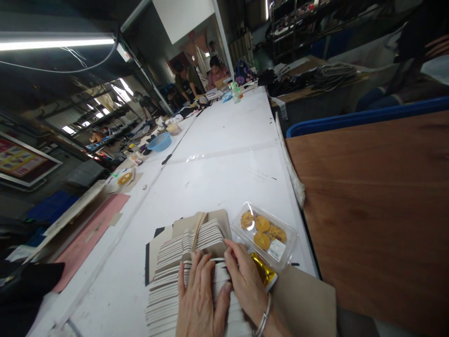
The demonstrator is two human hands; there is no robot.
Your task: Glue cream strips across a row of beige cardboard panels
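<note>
Workshop bkgd, dim; long white table (224,187) running away, flat brown wood board (372,201) alongside on R, ppl (217,74) near far end.
L hand (199,299) palm-down, fingers a bit apart, on rows of thin off-white strips (163,292), which lie under it & out to its L; R hand (247,281) w/ fingers bent close together at rows' R side, can't tell if pinching a strip. Thin tan band (198,231) crosses far rows, just past L fingertips. Shiny gold packet (263,270) beside R hand; clear plastic box of round yellow-brown cookies (264,234) just beyond. Round blue basin (160,142) farther off, table's L side.
</note>
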